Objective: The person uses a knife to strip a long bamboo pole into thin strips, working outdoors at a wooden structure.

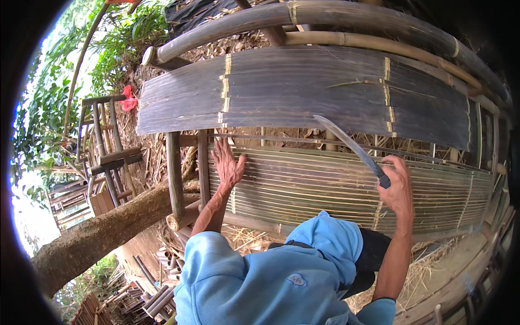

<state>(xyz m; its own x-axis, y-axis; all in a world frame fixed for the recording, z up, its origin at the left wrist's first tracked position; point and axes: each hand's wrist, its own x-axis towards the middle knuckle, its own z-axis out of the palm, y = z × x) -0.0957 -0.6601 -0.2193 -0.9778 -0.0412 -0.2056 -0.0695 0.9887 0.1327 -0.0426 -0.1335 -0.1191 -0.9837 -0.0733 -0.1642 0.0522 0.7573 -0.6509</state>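
Observation:
A long curved knife (pixel 349 142) with a dark handle is gripped in my right hand (pixel 397 187); its blade points up and left, the tip against the dark slatted panel in the picture. My left hand (pixel 227 162) lies flat with fingers spread at the left end of a bench top of split bamboo slats (pixel 303 184). Pale cross ties (pixel 377 214) run over these slats. Beyond it is a darker panel of narrow slats (pixel 303 86), bound with light ties. A narrow gap separates the two.
Thick bamboo poles (pixel 233 37) form a rail at the far side. At left, a rough tree trunk (pixel 108 227) slants past a post (pixel 175 173) and a bamboo frame (pixel 111 146). Cut bamboo pieces (pixel 160 300) lie lower left. A red plastic scrap (pixel 128 99) hangs near the dark panel.

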